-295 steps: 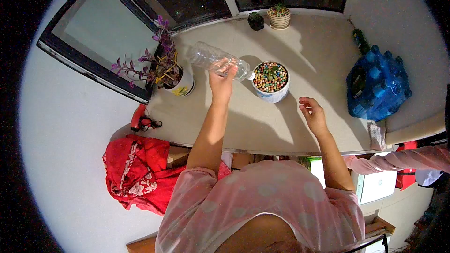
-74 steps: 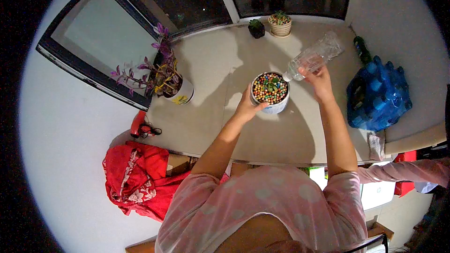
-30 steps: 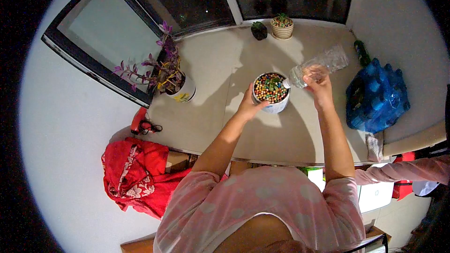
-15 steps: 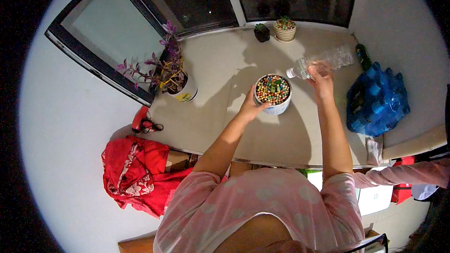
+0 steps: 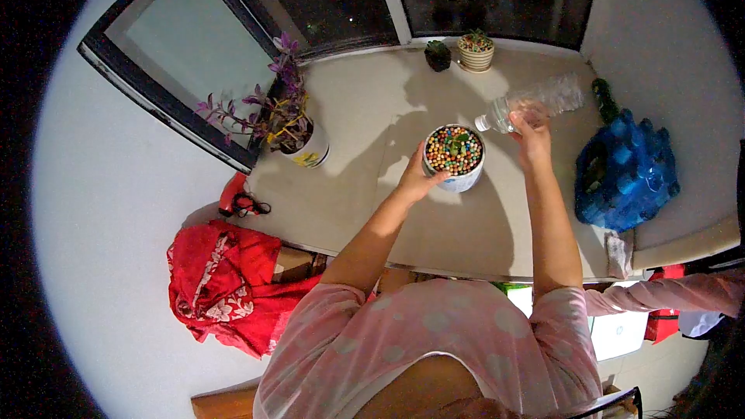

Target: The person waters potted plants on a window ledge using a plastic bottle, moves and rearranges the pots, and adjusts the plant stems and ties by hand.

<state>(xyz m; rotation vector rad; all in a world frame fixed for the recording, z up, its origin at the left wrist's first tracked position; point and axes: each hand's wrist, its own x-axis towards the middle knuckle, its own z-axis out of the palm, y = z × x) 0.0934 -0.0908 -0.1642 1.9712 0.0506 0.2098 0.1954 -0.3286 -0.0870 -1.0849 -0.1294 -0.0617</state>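
A white-and-blue pot [image 5: 464,182] topped with colourful beads [image 5: 444,157] and a small green plant [image 5: 459,142] stands upright on the pale ledge [image 5: 434,240]. My left hand [image 5: 419,178] grips its left side, thumb at the front. In my right hand [image 5: 532,136] is a clear plastic bottle [image 5: 560,96], tilted with its white cap end toward the upper right of the pot's rim, slightly apart from it. Whether water is in the bottle I cannot tell.
At the left stands a purple-leaved plant in a white pot [image 5: 314,147], near a red hair dryer [image 5: 232,193] and red cloth [image 5: 225,287]. By the window are a striped pot [image 5: 476,57] and a dark small plant [image 5: 438,55]. Blue-wrapped bottles [image 5: 625,174] sit at the right.
Over the earlier frames the bottle has passed from my left hand to my right, and my left hand has taken hold of the pot. Lately, the bottle's cap end has moved off the pot's rim.
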